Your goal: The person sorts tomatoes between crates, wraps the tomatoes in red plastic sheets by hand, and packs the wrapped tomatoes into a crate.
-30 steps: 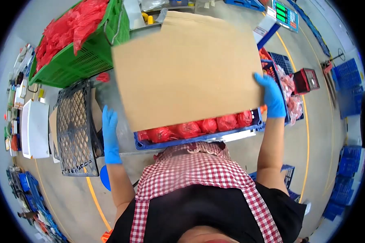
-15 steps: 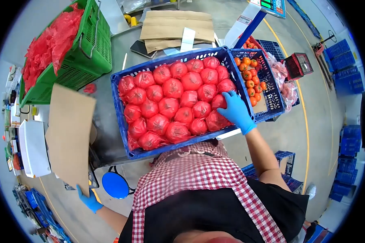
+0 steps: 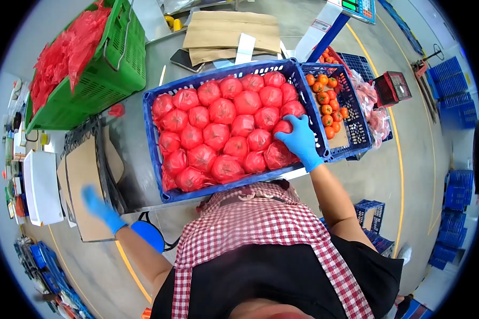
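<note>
A blue crate [image 3: 155, 154] on the table holds rows of tomatoes in red plastic [image 3: 216, 136]. My right hand [image 3: 302, 142], in a blue glove, is at the crate's right side. Its thumb and fingers curl around one red-wrapped tomato [image 3: 283, 127], which still sits among the others. My left hand [image 3: 100, 208], also blue-gloved, is smeared by motion over a cardboard sheet [image 3: 85, 178]. That sheet lies in a dark crate [image 3: 109, 181] left of the table; whether the hand touches it I cannot tell.
A green crate [image 3: 112, 64] full of red plastic bags [image 3: 72, 50] stands at the upper left. Loose tomatoes [image 3: 326, 103] fill part of a smaller blue crate [image 3: 361, 127] on the right. Cardboard sheets [image 3: 231, 29], a phone [image 3: 186, 60] and a scale [image 3: 359, 8] are at the back. A blue stool [image 3: 148, 234] stands below the table.
The cardboard sheet held up in my left hand has gone down into the dark crate, and that hand has moved up over it. My right hand has closed around a wrapped tomato.
</note>
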`<act>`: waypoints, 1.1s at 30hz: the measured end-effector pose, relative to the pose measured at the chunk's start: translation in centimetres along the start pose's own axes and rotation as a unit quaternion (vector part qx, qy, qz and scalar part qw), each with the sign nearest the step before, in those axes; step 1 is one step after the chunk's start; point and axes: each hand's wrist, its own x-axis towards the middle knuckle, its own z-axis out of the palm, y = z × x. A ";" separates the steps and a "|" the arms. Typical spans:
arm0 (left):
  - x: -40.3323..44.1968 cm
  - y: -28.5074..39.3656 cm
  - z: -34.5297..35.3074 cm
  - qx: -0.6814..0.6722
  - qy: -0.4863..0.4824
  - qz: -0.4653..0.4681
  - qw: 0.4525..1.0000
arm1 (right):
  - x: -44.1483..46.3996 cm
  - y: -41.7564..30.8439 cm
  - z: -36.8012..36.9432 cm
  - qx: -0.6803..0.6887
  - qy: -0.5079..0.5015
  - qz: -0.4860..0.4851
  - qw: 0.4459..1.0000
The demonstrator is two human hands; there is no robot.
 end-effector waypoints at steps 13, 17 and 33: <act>-25.3 15.2 26.8 0.384 -0.599 0.324 0.623 | 4.0 1.8 -3.6 0.714 -0.114 0.206 0.659; -23.7 15.1 24.7 0.300 -0.614 0.398 0.612 | 6.0 -1.2 -1.4 0.671 -0.040 0.185 0.716; -17.8 14.5 22.9 0.003 -0.588 -0.043 0.807 | -2.3 -1.0 0.6 -0.202 -0.196 -0.212 0.936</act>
